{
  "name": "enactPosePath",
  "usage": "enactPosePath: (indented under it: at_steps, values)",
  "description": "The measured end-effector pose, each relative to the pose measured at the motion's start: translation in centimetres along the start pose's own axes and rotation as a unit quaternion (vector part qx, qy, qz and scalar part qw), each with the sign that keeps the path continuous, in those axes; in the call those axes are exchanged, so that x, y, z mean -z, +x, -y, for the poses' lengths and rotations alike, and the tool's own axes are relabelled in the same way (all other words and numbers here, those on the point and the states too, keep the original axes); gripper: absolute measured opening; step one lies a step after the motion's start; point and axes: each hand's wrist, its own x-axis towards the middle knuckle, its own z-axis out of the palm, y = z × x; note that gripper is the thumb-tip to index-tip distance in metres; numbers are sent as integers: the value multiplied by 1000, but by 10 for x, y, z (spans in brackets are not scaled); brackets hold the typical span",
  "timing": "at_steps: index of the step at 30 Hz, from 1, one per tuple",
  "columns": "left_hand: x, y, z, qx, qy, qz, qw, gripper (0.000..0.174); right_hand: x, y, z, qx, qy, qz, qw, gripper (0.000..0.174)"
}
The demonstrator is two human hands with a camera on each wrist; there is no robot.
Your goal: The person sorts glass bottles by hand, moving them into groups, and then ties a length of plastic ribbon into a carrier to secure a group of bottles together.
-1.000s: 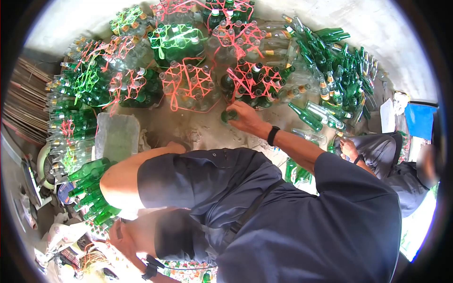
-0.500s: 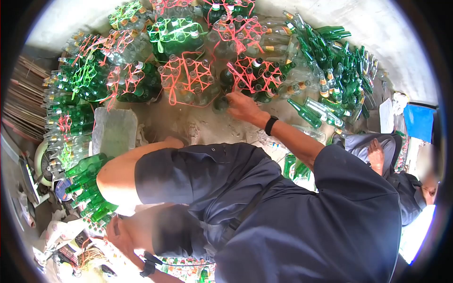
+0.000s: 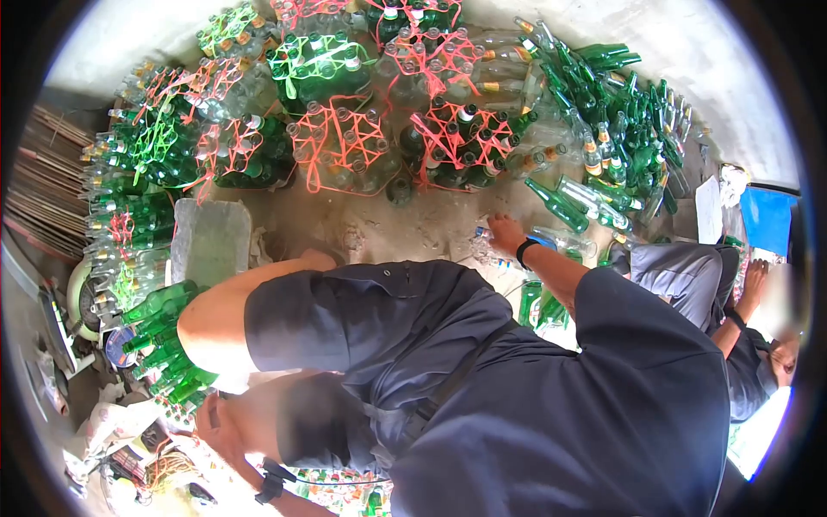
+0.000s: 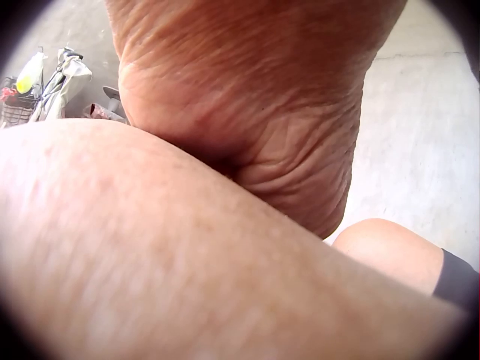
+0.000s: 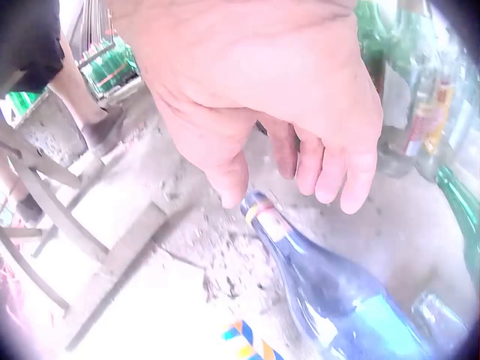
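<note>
The right hand [image 5: 262, 90] holds nothing; its thumb and loosely bent fingers are well parted just over the neck of a blue-tinted bottle [image 5: 322, 277] lying on the floor [image 3: 379, 226], and whether the thumb touches its mouth I cannot tell. The left hand [image 3: 222, 431] rests loosely on the near leg [image 3: 261, 422]. Farther off, a single dark bottle [image 3: 399, 190] stands beside a red-strapped bundle [image 3: 340, 142]. Loose green bottles [image 3: 616, 138] are heaped at far right, more bottles [image 3: 164, 334] lie left of the knee, and another person [image 3: 680, 274] is at right.
</note>
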Motion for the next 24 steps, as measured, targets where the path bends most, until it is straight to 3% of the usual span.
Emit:
enactPosePath:
  at_steps: [1,5,8,11,16,20,22,24]
  values:
    - [-1,-1,-2,2,-5,-5,1000,28,3,-5,3,-42,-20,29,999,36]
    - [4,-4,-16,19,4,15,1000,28,-19,1,-4,-47,-46,74,995,39]
    - [5,-7,-27,52,37,40,997,29,-5,-2,1,-37,-77,98,991,39]
    - [1,-6,-26,19,40,17,999,28,6,-4,-6,-26,-46,79,996,39]
    - [1,-2,-16,17,9,19,1000,27,21,-4,-36,-55,39,-54,996,39]
    - [-2,-2,-20,39,6,6,999,27,60,-20,-35,-86,111,-58,988,35]
    - [1,4,9,-56,55,13,997,27,66,-25,-41,-94,141,-97,981,36]
    - [2,4,18,-68,64,13,996,27,66,-28,-54,-88,159,-137,974,36]
